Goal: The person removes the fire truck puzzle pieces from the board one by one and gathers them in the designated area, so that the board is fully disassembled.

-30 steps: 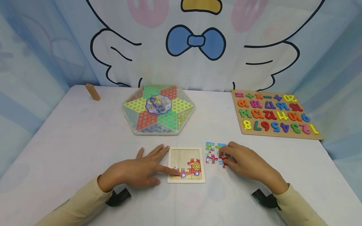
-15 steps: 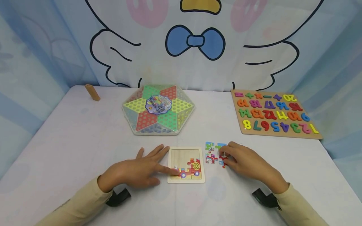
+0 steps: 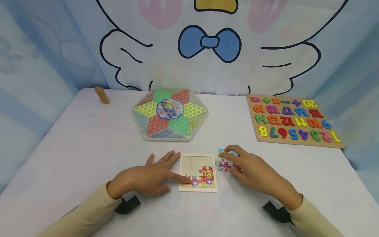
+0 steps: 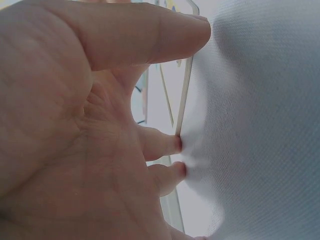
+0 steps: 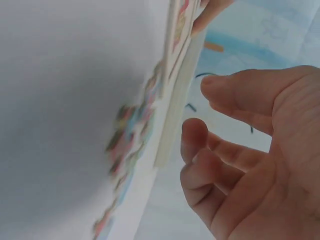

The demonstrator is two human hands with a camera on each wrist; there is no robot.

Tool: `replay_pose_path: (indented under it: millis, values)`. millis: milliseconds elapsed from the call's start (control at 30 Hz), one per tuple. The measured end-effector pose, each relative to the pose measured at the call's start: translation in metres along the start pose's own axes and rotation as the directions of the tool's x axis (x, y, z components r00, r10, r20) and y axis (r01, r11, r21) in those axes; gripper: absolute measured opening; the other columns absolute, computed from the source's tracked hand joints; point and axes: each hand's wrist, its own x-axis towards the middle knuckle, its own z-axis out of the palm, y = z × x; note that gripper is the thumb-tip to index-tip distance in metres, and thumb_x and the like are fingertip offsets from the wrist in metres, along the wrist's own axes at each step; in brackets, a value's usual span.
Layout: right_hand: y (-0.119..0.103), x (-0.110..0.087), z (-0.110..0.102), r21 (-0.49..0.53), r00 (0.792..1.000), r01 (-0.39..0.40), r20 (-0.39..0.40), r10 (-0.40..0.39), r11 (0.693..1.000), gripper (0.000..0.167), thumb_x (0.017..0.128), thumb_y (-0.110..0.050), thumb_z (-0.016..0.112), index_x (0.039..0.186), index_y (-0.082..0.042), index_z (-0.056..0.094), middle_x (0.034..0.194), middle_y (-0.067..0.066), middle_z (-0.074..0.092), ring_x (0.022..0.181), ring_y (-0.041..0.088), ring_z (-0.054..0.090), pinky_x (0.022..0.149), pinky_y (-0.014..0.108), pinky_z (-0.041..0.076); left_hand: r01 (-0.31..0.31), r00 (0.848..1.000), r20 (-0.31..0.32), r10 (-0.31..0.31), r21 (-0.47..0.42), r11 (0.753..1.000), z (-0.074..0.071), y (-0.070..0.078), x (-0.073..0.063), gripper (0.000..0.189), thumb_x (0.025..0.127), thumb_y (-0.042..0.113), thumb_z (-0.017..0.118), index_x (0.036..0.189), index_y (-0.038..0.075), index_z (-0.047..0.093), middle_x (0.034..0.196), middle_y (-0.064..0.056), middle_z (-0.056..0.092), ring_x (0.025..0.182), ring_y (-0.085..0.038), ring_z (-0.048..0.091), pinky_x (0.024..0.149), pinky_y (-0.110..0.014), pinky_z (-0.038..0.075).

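Note:
My left hand (image 3: 149, 179) lies spread beside a small wooden puzzle tray (image 3: 198, 190). Its index fingertip presses on the lower left of the joined puzzle pieces (image 3: 207, 172), which form part of a red vehicle. In the left wrist view, two fingertips of the left hand (image 4: 100, 135) meet the tray's edge (image 4: 185, 92). Over the loose puzzle pieces (image 3: 224, 166) right of the tray hovers my right hand (image 3: 257, 168), hiding some of them. The right wrist view shows a gap between thumb and fingers of the right hand (image 5: 250, 195), nothing in it, and blurred loose pieces (image 5: 127, 130) beyond.
A hexagonal Chinese checkers set (image 3: 170, 133) lies behind the tray. At the back right is a board of coloured numbers (image 3: 296, 143). A wooden block (image 3: 102, 95) stands at the back left, by the printed curtain (image 3: 207, 75).
My right hand has risen from the right-hand loose pieces and shifted left over the others, its thumb and fingers parting. The left hand keeps its place on the tray. The head view has swung slightly.

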Motion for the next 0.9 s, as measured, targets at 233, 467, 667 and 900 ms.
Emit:
replay_pose_path:
  millis: [233, 467, 667, 900]
  values:
    - [-0.026, 0.028, 0.006, -0.008, 0.981, 0.108, 0.161, -0.105, 0.994, 0.046, 0.093, -0.017, 0.076, 0.137, -0.017, 0.064, 0.138, 0.010, 0.055, 0.077, 0.008, 0.059, 0.070, 0.033, 0.054, 0.002, 1.000, 0.000, -0.002, 0.005, 1.000, -0.001, -0.002, -0.002, 0.061, 0.097, 0.015, 0.068, 0.140, 0.056, 0.055, 0.171, -0.011, 0.005, 0.157, -0.030, -0.004, 0.111, -0.079, 0.001]
    - [-0.030, 0.036, 0.018, -0.018, 0.968, 0.125, 0.221, -0.118, 0.992, 0.042, 0.090, -0.024, 0.081, 0.129, -0.019, 0.067, 0.125, 0.005, 0.055, 0.073, 0.010, 0.055, 0.064, 0.030, 0.050, -0.024, 1.000, 0.003, 0.024, -0.006, 1.000, -0.001, -0.001, -0.002, 0.063, 0.097, 0.013, 0.068, 0.141, 0.055, 0.055, 0.171, -0.013, 0.005, 0.157, -0.032, -0.004, 0.109, -0.080, 0.002]
    - [-0.028, 0.038, 0.020, -0.032, 0.966, 0.128, 0.229, -0.117, 0.991, 0.037, 0.088, -0.022, 0.082, 0.123, -0.017, 0.071, 0.119, 0.003, 0.057, 0.073, 0.009, 0.056, 0.064, 0.029, 0.049, -0.013, 1.000, 0.004, 0.013, 0.004, 1.000, -0.001, -0.001, -0.002, 0.063, 0.097, 0.013, 0.068, 0.141, 0.056, 0.054, 0.171, -0.013, 0.005, 0.157, -0.031, -0.004, 0.109, -0.080, 0.002]
    - [-0.030, 0.038, 0.020, 0.000, 0.968, 0.086, 0.235, -0.083, 0.996, 0.036, 0.088, -0.022, 0.082, 0.121, -0.016, 0.071, 0.115, 0.001, 0.058, 0.078, 0.009, 0.057, 0.068, 0.031, 0.050, -0.011, 1.000, 0.013, 0.011, 0.010, 1.000, -0.001, 0.000, -0.001, 0.063, 0.097, 0.014, 0.068, 0.141, 0.056, 0.054, 0.171, -0.013, 0.005, 0.157, -0.032, -0.003, 0.109, -0.080, 0.002]
